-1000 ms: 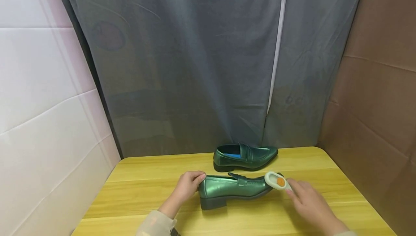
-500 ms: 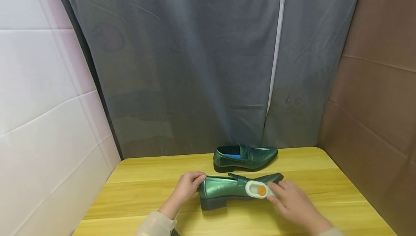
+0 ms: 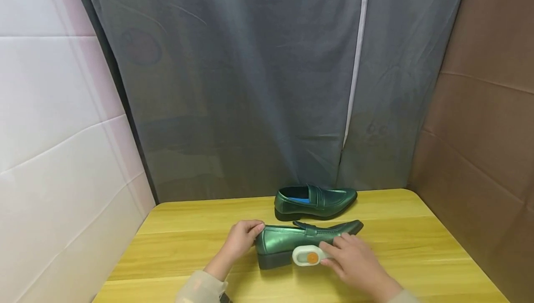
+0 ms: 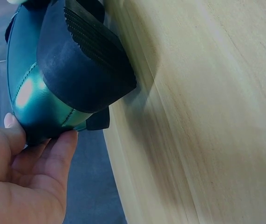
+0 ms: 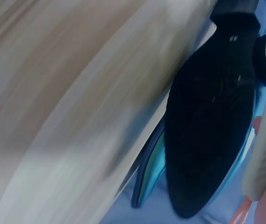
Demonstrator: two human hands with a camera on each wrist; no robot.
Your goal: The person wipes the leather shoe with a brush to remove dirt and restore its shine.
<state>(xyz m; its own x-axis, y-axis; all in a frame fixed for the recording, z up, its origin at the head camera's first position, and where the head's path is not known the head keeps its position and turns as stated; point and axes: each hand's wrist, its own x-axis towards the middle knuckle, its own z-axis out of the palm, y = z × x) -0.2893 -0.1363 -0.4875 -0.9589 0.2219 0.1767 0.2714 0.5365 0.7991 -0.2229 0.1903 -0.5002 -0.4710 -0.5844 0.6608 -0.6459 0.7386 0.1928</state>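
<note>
My left hand (image 3: 241,239) pinches the back of a metallic green loafer (image 3: 278,239) above its heel. In the left wrist view, thumb and fingertips grip the green heel counter (image 4: 42,109), with the black heel block (image 4: 88,70) facing the camera. My right hand (image 3: 355,260) holds a white-handled shoe brush (image 3: 301,255) with an orange button, low against the loafer's near side, just ahead of the heel. In the right wrist view, the brush's dark head (image 5: 261,57) is at the edge of the black sole (image 5: 212,116), and the fingers wrap the ribbed handle (image 5: 263,149).
A matching green loafer (image 3: 333,201) with a blue insole stands behind on the yellow wooden table (image 3: 187,229), toe to the right. A grey curtain (image 3: 250,85) hangs at the back, with a white panel (image 3: 62,131) left and a brown one (image 3: 479,108) right.
My right hand has carried the brush leftward and down along the loafer's side, from the toe to near the heel. The left hand keeps its grip and the loafer stays in place.
</note>
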